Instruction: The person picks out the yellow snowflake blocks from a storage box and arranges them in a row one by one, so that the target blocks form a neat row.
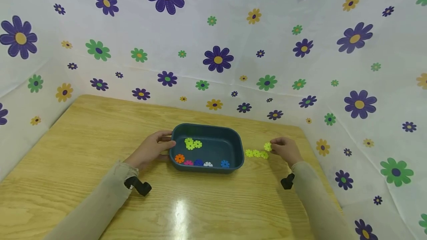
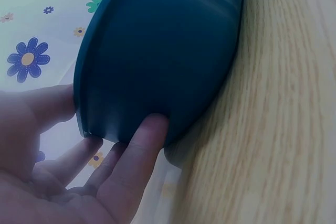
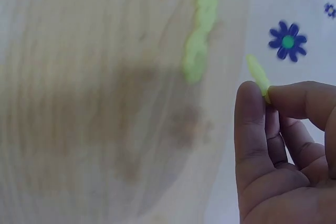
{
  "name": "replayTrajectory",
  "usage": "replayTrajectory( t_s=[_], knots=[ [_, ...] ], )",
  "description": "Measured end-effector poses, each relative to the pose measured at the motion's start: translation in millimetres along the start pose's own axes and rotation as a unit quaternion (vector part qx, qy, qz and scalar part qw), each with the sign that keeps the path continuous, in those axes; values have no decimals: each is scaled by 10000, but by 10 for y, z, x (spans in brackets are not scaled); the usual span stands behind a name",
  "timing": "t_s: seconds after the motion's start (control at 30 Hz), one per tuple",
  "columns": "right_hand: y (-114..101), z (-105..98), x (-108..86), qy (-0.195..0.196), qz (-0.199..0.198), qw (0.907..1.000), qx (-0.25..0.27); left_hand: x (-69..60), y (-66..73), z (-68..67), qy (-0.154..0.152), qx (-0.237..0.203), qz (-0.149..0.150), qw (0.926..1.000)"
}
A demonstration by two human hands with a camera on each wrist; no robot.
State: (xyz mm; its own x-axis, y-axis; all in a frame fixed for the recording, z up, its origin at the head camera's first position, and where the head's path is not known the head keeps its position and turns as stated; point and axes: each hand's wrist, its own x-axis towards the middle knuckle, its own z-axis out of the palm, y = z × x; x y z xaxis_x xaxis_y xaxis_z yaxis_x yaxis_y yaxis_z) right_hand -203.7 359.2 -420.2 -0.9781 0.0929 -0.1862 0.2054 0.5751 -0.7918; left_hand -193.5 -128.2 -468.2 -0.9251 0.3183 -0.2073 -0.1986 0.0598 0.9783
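Note:
My right hand [image 1: 286, 150] pinches a yellow-green notched disc [image 1: 268, 146] between thumb and finger, held above the table; the right wrist view shows that disc [image 3: 258, 77] edge-on at the fingertips of my hand [image 3: 289, 150]. Just left of it, a short row of yellow-green discs [image 1: 256, 153] lies on the wood. My left hand [image 1: 150, 149] grips the left end of a dark teal bin [image 1: 208, 170], thumb at the rim and fingers against the outer wall; in the left wrist view the hand [image 2: 100, 166] touches the bin's wall [image 2: 157, 51].
Inside the bin are several yellow-green discs [image 1: 189, 145] and, along its near side, an orange disc [image 1: 179, 158], a pink one [image 1: 188, 163], blue ones [image 1: 225, 163] and a white one [image 1: 208, 164]. Flower-patterned cloth [image 1: 193, 36] stands behind the wooden table [image 1: 207, 206].

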Motion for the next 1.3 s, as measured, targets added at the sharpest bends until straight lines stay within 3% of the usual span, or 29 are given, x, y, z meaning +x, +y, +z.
replayTrajectory(
  t_s=[0.2, 0.37, 0.8, 1.3],
  knots=[
    [260, -95, 16, 126, 282, 9991, -286, 9, -15, -1, 23, -60, 13, 10000],
    [368, -114, 45, 99, 513, 9986, -123, 6, -13, 13, -2, -30, 34, 10000],
    [416, -69, 118, 84, 395, 9974, -592, -2, -15, 19, -41, -78, 98, 9999],
    [409, -78, 73, 34, 292, 9976, -631, -4, -23, 15, 19, -50, 22, 10000]
  ],
)
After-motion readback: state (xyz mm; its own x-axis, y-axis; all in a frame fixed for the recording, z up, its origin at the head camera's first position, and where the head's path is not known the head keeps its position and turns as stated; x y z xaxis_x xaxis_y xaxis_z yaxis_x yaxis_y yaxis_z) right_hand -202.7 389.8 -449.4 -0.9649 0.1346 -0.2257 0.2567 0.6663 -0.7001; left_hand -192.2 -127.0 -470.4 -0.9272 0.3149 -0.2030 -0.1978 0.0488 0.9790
